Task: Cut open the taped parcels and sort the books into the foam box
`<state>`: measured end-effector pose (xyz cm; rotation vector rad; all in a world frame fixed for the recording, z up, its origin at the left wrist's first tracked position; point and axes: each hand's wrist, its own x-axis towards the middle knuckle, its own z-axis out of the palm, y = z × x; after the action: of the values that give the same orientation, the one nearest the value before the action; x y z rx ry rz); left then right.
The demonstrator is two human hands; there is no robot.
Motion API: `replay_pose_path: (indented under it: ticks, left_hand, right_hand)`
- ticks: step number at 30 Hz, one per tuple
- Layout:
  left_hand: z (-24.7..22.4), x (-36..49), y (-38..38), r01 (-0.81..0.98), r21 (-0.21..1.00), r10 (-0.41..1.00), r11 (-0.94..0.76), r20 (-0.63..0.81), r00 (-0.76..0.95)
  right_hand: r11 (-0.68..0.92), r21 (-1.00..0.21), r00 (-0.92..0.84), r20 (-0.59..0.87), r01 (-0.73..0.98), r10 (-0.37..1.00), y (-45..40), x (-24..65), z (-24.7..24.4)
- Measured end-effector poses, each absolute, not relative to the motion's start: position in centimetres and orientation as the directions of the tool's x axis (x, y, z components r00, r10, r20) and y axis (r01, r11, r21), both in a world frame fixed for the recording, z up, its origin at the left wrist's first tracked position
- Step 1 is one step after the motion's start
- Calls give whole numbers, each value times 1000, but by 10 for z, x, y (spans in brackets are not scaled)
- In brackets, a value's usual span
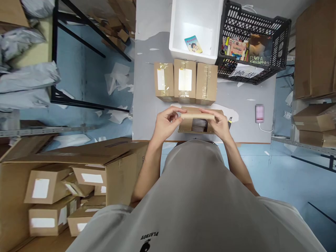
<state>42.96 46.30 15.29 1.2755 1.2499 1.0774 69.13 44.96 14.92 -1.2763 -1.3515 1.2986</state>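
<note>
A small cardboard box (183, 125) sits at the table's near edge, its top partly open over something greyish inside that I cannot make out. My left hand (166, 122) pinches the left end of the box's raised flap (195, 115) between thumb and fingers. At the flap's other end, my right hand (220, 123) grips with its thumb below and fingers on top. Just right of that hand, a dark and yellow tool (230, 121), perhaps a cutter, lies partly hidden.
Three taped cartons (185, 78) stand in a row behind the box. Beyond them are a white bin (194, 57) with a booklet and a black crate (252, 75) of books. A phone (259, 113) with a cable lies right. A large carton (126, 175) of parcels stands left.
</note>
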Motion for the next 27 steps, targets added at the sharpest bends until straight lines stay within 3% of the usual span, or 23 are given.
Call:
replay_pose_path:
  ticks: [8,16,27]
  left_hand:
    - [149,432,458,-14,992,988,125,-123,96]
    - [162,430,457,-22,977,972,214,-211,108]
    - [157,436,460,31,972,971,232,-233,48]
  right_hand:
    - [-66,-982,-154,-93,174,984,443,697,147]
    - [-171,-984,-129,-177,59,976,446,697,160]
    - [-299,-950,-122,-308,87,943,448,684,167]
